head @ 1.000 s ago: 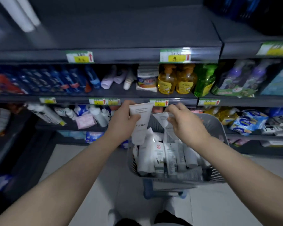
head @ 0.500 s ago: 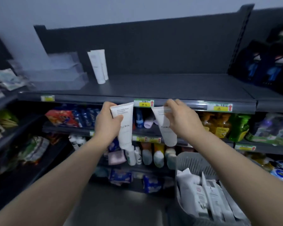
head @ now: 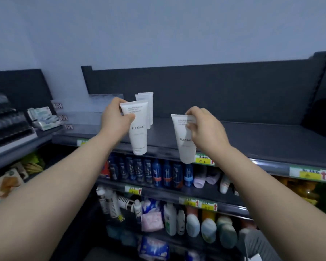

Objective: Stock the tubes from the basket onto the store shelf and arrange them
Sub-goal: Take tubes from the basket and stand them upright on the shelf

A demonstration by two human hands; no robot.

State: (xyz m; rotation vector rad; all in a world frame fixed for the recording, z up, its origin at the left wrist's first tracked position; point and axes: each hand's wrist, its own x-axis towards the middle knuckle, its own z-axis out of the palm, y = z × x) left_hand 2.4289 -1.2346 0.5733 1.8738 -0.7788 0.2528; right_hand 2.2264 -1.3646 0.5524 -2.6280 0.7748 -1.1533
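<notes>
Basket (head: 256, 243) corner low right, contents unseen. L hand (head: 115, 123) & R hand (head: 205, 129) each clenched on a FLORAL tube (head: 138, 129), (head: 185, 140) over top shelf (head: 252, 136). Two tubes (head: 146, 104) stand at back; most stocking prob. left.

Basket (head: 256, 243) cut off at edge

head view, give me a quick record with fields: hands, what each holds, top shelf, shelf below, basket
left hand: left hand, grip shut on a white FLORAL tube, cap end down
right hand: right hand, grip shut on a second white tube, cap end down
top shelf: dark shelf, mostly bare; two white tubes standing behind the left hand's tube
shelf below: row of dark blue bottles
basket: grey basket, only an edge shows at lower right
placed yet: neither held tube rests on the shelf
</notes>
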